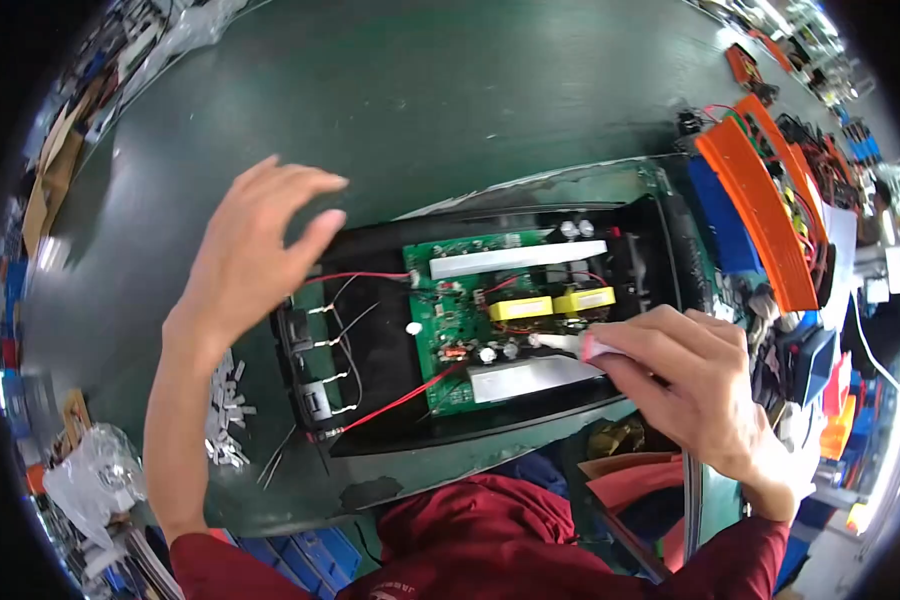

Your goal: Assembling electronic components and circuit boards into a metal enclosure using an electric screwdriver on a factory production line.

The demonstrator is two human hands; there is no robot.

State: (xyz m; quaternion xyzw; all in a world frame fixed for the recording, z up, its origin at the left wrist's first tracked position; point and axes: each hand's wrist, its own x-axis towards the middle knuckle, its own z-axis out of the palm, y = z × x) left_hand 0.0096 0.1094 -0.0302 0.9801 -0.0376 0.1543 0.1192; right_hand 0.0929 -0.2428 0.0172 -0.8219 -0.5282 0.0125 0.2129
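A green circuit board (440,330) lies in a black open casing (380,435) in front of me. The board carries two silver heat-sink bars, two yellow-wrapped transformers (522,308) and small round capacitors. My right hand (685,375) is closed around a white tapered tube (560,343) with a pinkish band. The tube's tip is over the board beside the capacitors, near the lower heat-sink bar (530,378). Most of its body is hidden in my fingers. My left hand (255,235) is raised over the casing's upper left corner, fingers apart, holding nothing. Below it, sockets on the end panel (315,400) carry red and black wires.
Small white pieces (228,420) and thin wire bits (275,460) lie left of the casing. At the right stand an orange housing (765,210) with wiring and a blue bin (722,220). Clear plastic bags (95,475) sit at the lower left.
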